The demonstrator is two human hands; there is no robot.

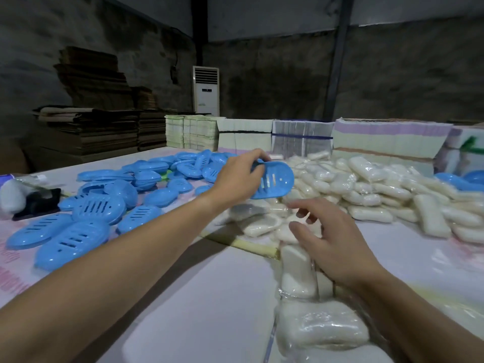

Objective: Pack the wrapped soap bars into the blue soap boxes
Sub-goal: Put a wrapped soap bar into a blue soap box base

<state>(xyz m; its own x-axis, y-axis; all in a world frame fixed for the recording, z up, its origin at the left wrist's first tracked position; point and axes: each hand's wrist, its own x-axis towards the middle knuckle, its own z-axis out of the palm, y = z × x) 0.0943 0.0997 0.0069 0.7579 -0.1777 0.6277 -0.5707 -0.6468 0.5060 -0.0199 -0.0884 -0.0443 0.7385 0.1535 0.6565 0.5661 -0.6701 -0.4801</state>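
Observation:
My left hand (239, 176) grips a blue slotted soap box half (275, 180) by its left end and holds it in the air above the near edge of the soap pile. My right hand (330, 237) hovers with spread, relaxed fingers over wrapped white soap bars (262, 224) lying below it, and nothing is between its fingers. A large heap of wrapped soap bars (379, 189) covers the table's right side. Several blue box halves (99, 205) lie scattered on the left. More wrapped bars (319, 331) lie close to me.
The white table (209, 297) carries a black tape dispenser (39, 201) at the far left. Bundled stacks of flat cartons (301, 140) line the back edge. Folded cardboard (91, 127) is piled behind on the left, and a white standing air conditioner (206, 90) is against the wall.

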